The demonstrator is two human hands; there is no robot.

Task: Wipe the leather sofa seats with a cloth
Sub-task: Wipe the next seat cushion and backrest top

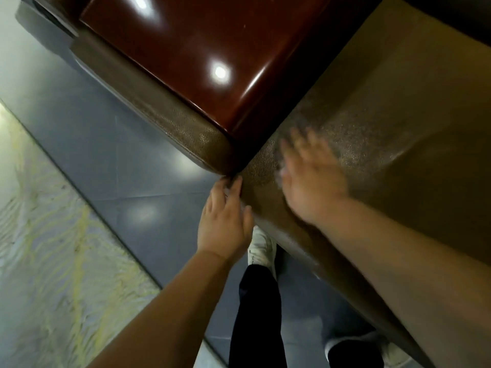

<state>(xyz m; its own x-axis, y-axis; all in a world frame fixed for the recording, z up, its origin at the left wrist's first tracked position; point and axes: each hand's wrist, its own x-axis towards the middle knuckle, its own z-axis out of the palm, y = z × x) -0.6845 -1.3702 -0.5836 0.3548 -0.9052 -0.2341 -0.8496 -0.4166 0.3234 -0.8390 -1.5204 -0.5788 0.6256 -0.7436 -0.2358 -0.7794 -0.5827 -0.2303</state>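
The brown leather sofa seat (398,123) fills the right half of the view, its grained surface catching the light near the front corner. Beside it on the left sits a glossy dark red wooden armrest top (202,49), with two ceiling lights mirrored in it, set above a padded brown leather arm (170,123). A dark gap runs between the arm and the seat. The floor (106,181) is grey polished tile with faint light reflections, and a pale rug (39,248) with yellowish streaks covers the lower left.

Below, the person's black trouser leg (255,314) and a white shoe (261,248) stand on the tile close to the sofa's front edge; a second white shoe (393,351) shows at the lower right, partly hidden under the right forearm.

The left hand (225,216) rests at the front corner of the seat, fingers lightly curled with the tips touching the edge where seat and arm meet; it holds nothing visible. The right hand (310,176) lies over the seat with fingers spread flat, heavily blurred. A small whitish patch of cloth (280,175) shows at its thumb side, against the seat near the gap; whether the hand presses or grips it cannot be told.
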